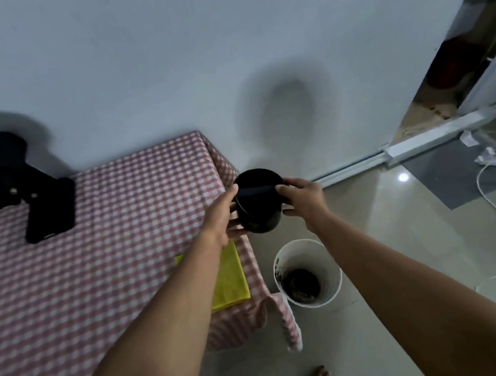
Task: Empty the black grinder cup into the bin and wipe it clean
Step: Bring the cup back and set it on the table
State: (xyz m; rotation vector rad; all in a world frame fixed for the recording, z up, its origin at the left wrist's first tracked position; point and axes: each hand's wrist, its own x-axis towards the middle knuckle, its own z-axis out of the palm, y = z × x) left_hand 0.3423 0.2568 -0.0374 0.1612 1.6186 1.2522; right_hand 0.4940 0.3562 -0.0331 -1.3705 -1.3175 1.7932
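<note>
the black grinder cup was held in the air by both hands, just past the right edge of the table and above the floor, its mouth tilted toward the camera. the left hand gripped the cup's left side, thumb at the rim and fingers curled round the lower wall. the right hand gripped the right side — thumb on the rim, fingers wrapped behind the wall. the white bin stood on the floor below the cup and nearer the camera, just beside the table's corner, with dark residue at its bottom. a yellow cloth lay flat on the checked tablecloth near that corner, partly covered by the left forearm. a black grinder body stood at the table's far left — well apart from the cup.
</note>
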